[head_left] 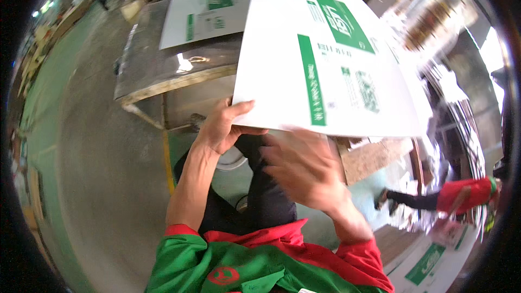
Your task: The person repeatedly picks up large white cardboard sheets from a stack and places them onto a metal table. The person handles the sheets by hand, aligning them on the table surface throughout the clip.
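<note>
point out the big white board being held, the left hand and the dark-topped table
Big white board [334, 57]: head view, middle of its printed face
Left hand [220, 127]: head view, back of the hand
Dark-topped table [154, 59]: head view, bare part of its top

A large white sheet [277, 76], printed with green blocks, was gripped at its near left corner.
</note>
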Motion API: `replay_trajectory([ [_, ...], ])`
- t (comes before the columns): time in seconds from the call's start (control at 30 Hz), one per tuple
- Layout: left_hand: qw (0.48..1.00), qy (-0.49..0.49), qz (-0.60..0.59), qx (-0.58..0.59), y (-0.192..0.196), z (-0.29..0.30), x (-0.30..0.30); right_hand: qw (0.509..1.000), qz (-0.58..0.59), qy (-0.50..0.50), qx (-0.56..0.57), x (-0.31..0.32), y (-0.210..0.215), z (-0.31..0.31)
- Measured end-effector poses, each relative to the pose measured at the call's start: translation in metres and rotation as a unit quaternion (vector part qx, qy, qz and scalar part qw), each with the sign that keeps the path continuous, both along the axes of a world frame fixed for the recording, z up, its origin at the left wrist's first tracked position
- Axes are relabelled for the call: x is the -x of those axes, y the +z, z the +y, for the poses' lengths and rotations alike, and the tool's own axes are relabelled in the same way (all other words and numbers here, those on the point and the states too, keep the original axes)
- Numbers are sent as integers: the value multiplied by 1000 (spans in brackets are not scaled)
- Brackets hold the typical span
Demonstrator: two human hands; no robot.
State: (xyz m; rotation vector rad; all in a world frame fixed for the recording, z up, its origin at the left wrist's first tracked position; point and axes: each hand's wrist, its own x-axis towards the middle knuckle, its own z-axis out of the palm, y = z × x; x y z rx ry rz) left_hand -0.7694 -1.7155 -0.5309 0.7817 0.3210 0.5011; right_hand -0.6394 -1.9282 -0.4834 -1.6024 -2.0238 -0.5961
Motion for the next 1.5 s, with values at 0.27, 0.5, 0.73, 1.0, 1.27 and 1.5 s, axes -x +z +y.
replay_trajectory([
  [0.27, 982, 108, 147, -49, -63, -23, 235, 589, 701, -392, -92, -82, -76, -147],
  [0.5, 941, 226, 242, -67, -91, -44, 304, 711, 657, -235, 86, -50, -117, -84],
  [0.73, 897, 263, 350, -52, -129, -69, 306, 728, 586, -280, 221, -63, -163, -49],
  [1.0, 816, 309, 451, -189, -160, -56, 305, 639, 662, -324, 222, -47, -175, -52],
  [1.27, 815, 334, 437, -183, -130, -38, 303, 650, 672, -321, 149, -39, -143, -34],
  [1.5, 803, 370, 455, -107, -141, -29, 286, 656, 660, -333, 151, -50, -150, -19],
])
